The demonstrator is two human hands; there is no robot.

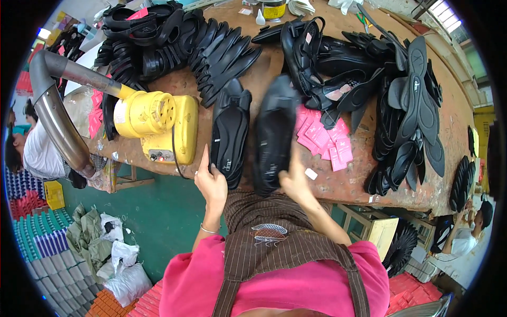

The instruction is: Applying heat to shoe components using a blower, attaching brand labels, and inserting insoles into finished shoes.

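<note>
Left hand (211, 182) rests on the heel end of a black flat shoe (230, 138) lying sole-down on the surface (343, 185), index finger raised, other fingers loosely on the rim, seemingly to steady it; right hand (294, 179) grasps a second black shoe (273, 141) at its heel, tilted up and blurred, likely being turned; both shoes sit side by side directly ahead of the hands; pink paper tags (323, 138) lie just right of the right hand, within easy reach; yellow blower machine (158, 124) with a metal duct (55, 113) stands left of the left hand; stacks of black soles (412, 113) are piled farther right, more shoes (174, 45) beyond.
</note>
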